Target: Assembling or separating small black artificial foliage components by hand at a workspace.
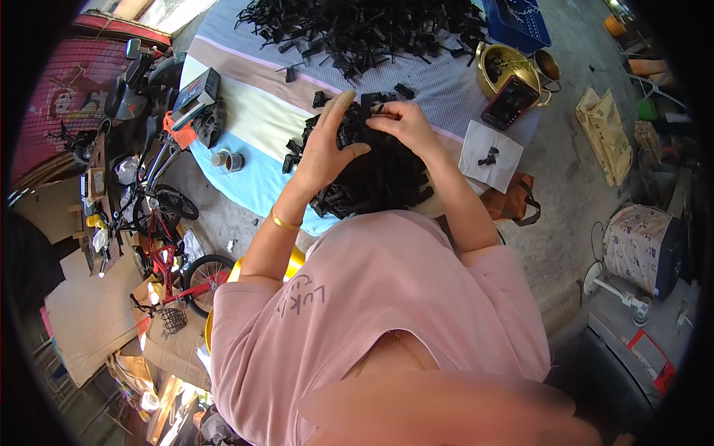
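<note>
Heap of small, angular black parts (383,177) is lying at frame centre. Over it, the bare left hand (326,149) is holding its thumb apart from straight fingers; the bare right hand (409,128) is curling its fingers, grip unclear. Similar tangled black pieces (364,33) are crowding top centre.

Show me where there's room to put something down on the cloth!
Bare cloth lies left, between the box, round container and near black heap. Crowded: that heap, the far black heap, and the right edge, with golden pot, phone and white sheet.
</note>
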`<state>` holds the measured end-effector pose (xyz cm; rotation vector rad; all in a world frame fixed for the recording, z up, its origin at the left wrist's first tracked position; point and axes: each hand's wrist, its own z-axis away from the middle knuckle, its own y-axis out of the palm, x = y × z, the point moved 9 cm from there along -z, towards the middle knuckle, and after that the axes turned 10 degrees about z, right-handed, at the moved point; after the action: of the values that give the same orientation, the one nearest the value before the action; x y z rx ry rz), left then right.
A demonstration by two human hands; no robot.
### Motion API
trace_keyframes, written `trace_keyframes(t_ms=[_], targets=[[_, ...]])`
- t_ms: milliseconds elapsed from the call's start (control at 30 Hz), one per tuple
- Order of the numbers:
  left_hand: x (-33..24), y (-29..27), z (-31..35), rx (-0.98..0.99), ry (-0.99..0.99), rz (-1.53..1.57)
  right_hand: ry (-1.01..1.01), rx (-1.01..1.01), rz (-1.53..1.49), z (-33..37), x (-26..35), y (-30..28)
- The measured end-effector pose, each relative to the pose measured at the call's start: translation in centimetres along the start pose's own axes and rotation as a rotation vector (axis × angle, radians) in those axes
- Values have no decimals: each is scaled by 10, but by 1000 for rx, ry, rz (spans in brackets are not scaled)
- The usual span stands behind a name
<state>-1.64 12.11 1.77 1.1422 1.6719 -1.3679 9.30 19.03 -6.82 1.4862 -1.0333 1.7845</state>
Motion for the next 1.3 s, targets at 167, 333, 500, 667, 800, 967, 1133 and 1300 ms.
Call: trace_keyframes(t_ms=[167,333,500,667,800,967,1133,1300], targets=[[27,21,-6,168,-145,288,25,142,-20,7,-5,17],[50,9,2,-90,-232,805,26,36,-44,13,1,4],[55,3,11,-134,-295,721,-130,-98,38,27,31,-10],[36,10,14,-147,-273,623,-64,31,-129,36,37,12],[32,6,19,-132,-241,524,-74,58,-126,37,35,22],[30,5,25,-156,-280,476,-86,21,-91,38,41,22],[18,0,25,-201,-200,406,-76,23,-87,43,47,22],[-10,-11,30,-289,57,87,-61,52,-47,46,43,28]])
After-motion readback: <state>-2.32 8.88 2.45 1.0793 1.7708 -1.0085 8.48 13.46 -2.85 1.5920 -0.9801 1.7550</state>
